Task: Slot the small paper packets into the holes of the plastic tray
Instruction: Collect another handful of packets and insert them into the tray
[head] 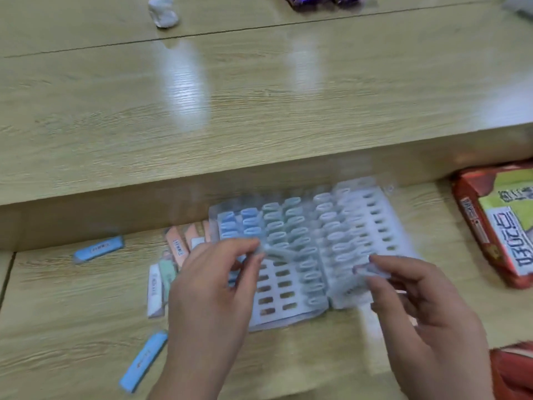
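Note:
A white plastic tray (pixel 383 226) with rows of oval holes lies on the lower wooden desk; many holes at its back and middle hold upright packets, blue ones at the back left. My left hand (pixel 207 287) pinches a pale packet (pixel 278 252) over the tray's middle. My right hand (pixel 418 307) pinches another small packet (pixel 372 269) above the tray's right part. Loose packets lie left of the tray: an orange and green pile (pixel 173 255), a blue one (pixel 98 249) farther left, another blue one (pixel 144 360) near the front. The picture is blurred.
A raised wooden shelf (pixel 230 111) runs behind the tray. A red printed box (pixel 496 223) lies at the right, red cloth (pixel 513 370) at the bottom right. A white crumpled lump (pixel 163 10) and a purple wrapper (pixel 323 0) sit at the far back.

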Demonstrator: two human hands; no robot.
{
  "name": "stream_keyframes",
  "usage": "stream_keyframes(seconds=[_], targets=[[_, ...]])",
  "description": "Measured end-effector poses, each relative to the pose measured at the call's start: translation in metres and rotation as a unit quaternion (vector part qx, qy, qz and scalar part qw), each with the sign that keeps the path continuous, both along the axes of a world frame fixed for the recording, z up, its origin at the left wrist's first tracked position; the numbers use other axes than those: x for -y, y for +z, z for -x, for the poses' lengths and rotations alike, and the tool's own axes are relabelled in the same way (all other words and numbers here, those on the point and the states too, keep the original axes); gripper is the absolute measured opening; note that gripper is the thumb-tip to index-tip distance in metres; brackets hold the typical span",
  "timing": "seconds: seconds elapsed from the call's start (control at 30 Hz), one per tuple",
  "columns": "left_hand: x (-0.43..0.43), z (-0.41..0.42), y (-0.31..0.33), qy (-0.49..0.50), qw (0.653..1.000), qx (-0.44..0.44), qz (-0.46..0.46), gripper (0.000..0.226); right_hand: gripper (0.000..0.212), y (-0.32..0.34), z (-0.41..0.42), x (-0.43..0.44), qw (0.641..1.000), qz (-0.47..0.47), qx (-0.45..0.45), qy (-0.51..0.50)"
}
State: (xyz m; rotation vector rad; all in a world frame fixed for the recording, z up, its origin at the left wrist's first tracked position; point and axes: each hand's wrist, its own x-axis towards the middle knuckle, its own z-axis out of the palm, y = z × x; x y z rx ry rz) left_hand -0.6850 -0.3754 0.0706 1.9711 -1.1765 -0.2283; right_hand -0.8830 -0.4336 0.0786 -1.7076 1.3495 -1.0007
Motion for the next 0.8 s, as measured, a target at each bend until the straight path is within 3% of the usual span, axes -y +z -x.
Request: stream_keyframes(seconds=[0.4,0.6,0.8], targets=[[0.009,0.008,-0.014,-0.04,0.989,0.133,-0.04,0.007,0.025,-0.022,0.042,0.043,0.995,0.067,0.075,0.023],[0.014,0.01,-0.02,-0.072,0.975,0.199,-0.061,0.016,0.017,-0.028,0.06,0.055,0.992,0.099,0.031,0.078],[0.014,0.012,-0.022,-0.048,0.978,0.187,-0.076,0.014,0.014,-0.043,0.058,0.059,0.981,0.131,-0.047,0.138]])
